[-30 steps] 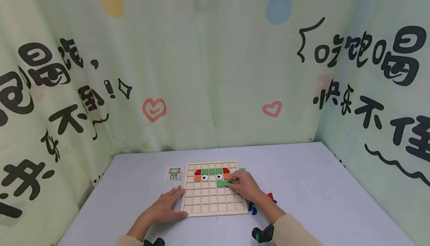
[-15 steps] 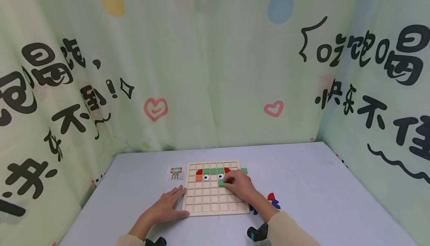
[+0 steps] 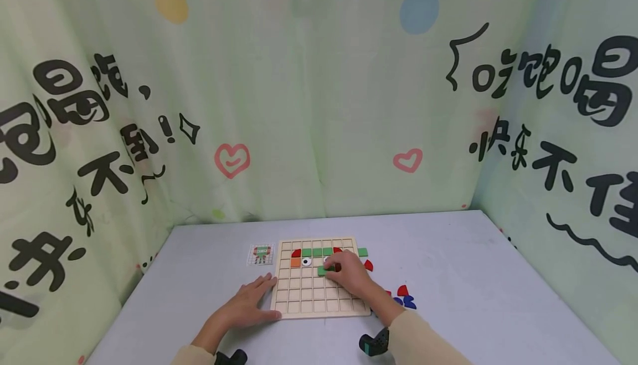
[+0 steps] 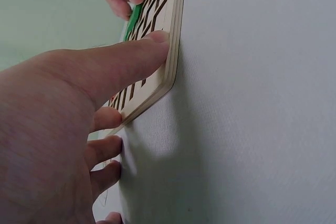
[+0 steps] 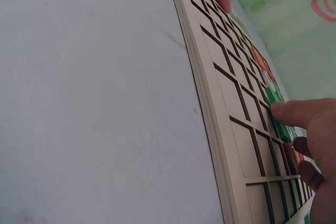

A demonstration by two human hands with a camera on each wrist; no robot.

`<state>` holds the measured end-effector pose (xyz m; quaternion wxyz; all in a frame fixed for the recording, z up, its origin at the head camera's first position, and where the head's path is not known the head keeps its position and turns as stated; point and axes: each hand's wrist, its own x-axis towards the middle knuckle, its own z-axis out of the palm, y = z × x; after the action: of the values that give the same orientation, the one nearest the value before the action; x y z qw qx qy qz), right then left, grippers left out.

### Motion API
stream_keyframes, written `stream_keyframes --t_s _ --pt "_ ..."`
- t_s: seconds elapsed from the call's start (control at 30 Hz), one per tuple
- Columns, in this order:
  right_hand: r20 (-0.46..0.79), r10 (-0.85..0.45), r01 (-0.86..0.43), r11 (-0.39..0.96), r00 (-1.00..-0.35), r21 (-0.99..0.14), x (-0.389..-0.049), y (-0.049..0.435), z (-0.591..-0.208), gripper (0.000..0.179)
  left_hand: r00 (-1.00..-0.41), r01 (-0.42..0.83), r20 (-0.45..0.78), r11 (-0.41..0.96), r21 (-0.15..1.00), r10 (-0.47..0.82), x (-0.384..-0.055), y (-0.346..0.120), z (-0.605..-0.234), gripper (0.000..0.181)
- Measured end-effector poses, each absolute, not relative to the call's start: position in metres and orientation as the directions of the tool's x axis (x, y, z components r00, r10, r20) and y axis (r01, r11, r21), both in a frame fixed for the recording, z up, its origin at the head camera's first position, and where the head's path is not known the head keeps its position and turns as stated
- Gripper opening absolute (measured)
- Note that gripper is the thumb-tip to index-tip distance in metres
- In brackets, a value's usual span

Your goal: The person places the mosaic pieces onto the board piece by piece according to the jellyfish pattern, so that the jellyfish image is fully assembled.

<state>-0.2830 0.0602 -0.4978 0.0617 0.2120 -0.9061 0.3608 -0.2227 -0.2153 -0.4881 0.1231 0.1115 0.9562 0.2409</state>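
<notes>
A wooden grid board (image 3: 319, 316) lies on the table. My left hand (image 3: 247, 302) rests at its left edge with fingers extended, the thumb on the near-left corner. Over the board's upper right part, my right hand (image 3: 350, 274) pinches a green block (image 3: 321, 271); in the right wrist view the thumb (image 5: 286, 109) presses on its near side. Some of that block is hidden by the fingers. Green squares (image 3: 317, 252) form a row above, with a red quarter-round piece (image 3: 296, 253), an orange square (image 3: 296, 262) and an eye piece (image 3: 306, 262) at left.
A small printed picture card (image 3: 261, 253) lies left of the board. To the right are a spare green piece (image 3: 363, 252), a red piece (image 3: 369, 265) and several red and blue pieces (image 3: 408, 302). A printed curtain (image 3: 319, 104) surrounds the table.
My right hand has shifted left over the board, and the green block has slid left with it. Red and blue pieces at the right are more exposed. The left hand has stayed in place.
</notes>
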Motion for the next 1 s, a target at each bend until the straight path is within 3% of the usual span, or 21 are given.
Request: stream_keyframes --t_s 1.0 --pt "0.222 -0.339 -0.399 0.656 -0.914 -0.640 -0.287 0.045 -0.499 0.004 -0.944 0.159 -0.176 0.854 0.495 0.278 -0.224 -0.216 -0.490 0.087"
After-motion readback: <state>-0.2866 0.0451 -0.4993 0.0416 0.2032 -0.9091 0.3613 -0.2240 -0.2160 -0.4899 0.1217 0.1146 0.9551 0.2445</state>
